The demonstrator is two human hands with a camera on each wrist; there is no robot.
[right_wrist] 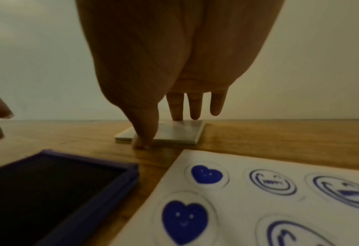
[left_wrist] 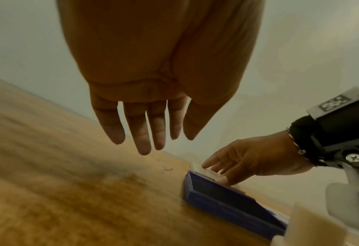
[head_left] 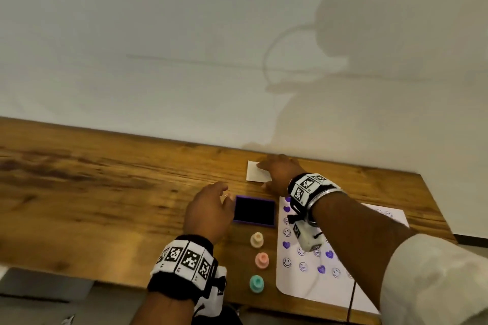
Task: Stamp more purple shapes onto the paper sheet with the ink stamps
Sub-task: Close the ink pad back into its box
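An uncovered purple ink pad (head_left: 254,210) (left_wrist: 227,194) (right_wrist: 48,191) lies on the wooden table. Just left of it my left hand (head_left: 220,196) (left_wrist: 145,133) hovers with straight fingers and holds nothing. Beyond the pad, by the wall, my right hand (head_left: 266,174) (left_wrist: 248,158) (right_wrist: 161,129) rests its fingertips on the flat white lid (head_left: 253,171) (right_wrist: 174,133), thumb against its near edge. The paper sheet (head_left: 311,282) (right_wrist: 258,208) to the right carries purple hearts and smiley faces. Cream (head_left: 257,239), pink (head_left: 262,260) and teal (head_left: 256,283) stamps stand in a column between pad and table front.
The table (head_left: 105,192) runs far to the left as bare wood. A pale wall closes its far side just behind the lid. My right forearm crosses over the paper. A thin dark cable (head_left: 352,303) hangs over the front edge by the sheet.
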